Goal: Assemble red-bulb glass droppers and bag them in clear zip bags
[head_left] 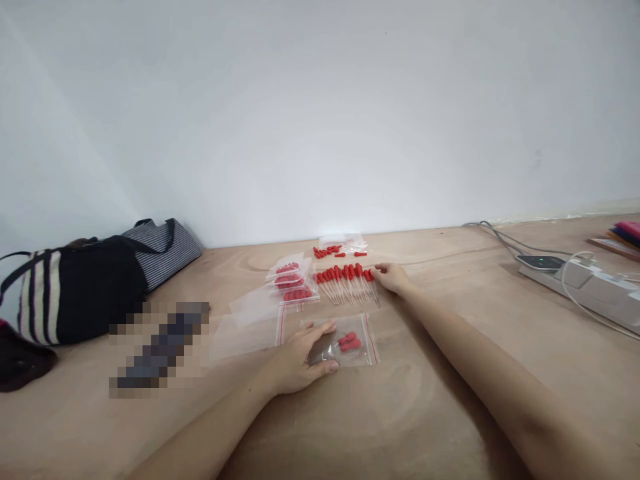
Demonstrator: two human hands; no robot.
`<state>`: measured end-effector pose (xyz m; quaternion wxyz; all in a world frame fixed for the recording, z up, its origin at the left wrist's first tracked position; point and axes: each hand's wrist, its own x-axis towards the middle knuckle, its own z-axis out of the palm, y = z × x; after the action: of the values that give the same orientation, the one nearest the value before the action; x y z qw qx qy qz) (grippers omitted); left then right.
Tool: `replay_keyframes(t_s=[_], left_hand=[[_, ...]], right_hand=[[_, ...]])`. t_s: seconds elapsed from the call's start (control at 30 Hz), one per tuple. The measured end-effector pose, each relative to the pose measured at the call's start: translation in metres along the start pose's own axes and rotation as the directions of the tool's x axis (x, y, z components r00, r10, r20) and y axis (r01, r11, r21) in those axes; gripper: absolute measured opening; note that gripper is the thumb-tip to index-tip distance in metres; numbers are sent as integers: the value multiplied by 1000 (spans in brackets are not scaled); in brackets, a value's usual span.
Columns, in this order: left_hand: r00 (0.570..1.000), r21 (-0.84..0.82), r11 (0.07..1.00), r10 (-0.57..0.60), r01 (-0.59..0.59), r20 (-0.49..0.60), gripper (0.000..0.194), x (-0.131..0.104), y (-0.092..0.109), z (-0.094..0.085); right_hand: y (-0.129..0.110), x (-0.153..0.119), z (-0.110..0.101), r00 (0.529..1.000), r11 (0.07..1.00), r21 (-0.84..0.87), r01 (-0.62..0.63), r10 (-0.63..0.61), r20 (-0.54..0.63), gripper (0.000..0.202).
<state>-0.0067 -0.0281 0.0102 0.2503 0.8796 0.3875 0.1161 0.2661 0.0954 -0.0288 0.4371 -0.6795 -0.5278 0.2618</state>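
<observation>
My left hand [303, 357] lies with thumb and fingers spread over the left end of a clear zip bag [367, 357], which has a few red rubber bulbs [350, 341] inside. At the right end of a row of glass droppers with red bulbs [345, 275], my right hand [394, 277] has its fingers closed at the bulb of the last dropper [371, 275]. Just left of the row are stacked zip bags [295, 293] filled with red bulbs. Behind it, loose red bulbs [325, 252] lie beside clear tubes on a plastic bag [343, 240].
Flat unfilled zip bags [245, 333] are spread left of my left hand. Further left are a blurred dark object [165, 347] and a black striped bag [95, 287]. A power strip [580, 283] with cables stands at the right, and the wall [320, 120] bounds the wooden table [425, 427].
</observation>
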Motion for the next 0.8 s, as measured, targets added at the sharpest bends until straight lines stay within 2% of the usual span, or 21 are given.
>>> replay_keyframes(t_s=[0.17,0.33,0.43,0.53,0.67,0.8], left_hand=[[1000,-1,1000,-3,3,21,61,0,-6,2],[1000,-3,1000,-8,8,20,60,0,-3,1],[1000,-11,1000,-28,28,12,58,0,1,0],[999,-5,999,-37,36,-1,58,0,3,0],[999,4,999,-44,44,6,58,0,3,0],[999,5,999,-32,32,3,59,1,1,0]], right_hand=[[-1,10,11,999,998,49,-41,40,22,11],[5,0,-5,995,959,266,-94,86,40,17],[10,-22,-23,996,901,424,-94,80,50,22],[14,-55,-36,996,847,524,-89,80,40,26],[10,-96,-36,996,745,661,-89,74,51,33],[1,-114,-29,995,694,713,-98,51,88,40]])
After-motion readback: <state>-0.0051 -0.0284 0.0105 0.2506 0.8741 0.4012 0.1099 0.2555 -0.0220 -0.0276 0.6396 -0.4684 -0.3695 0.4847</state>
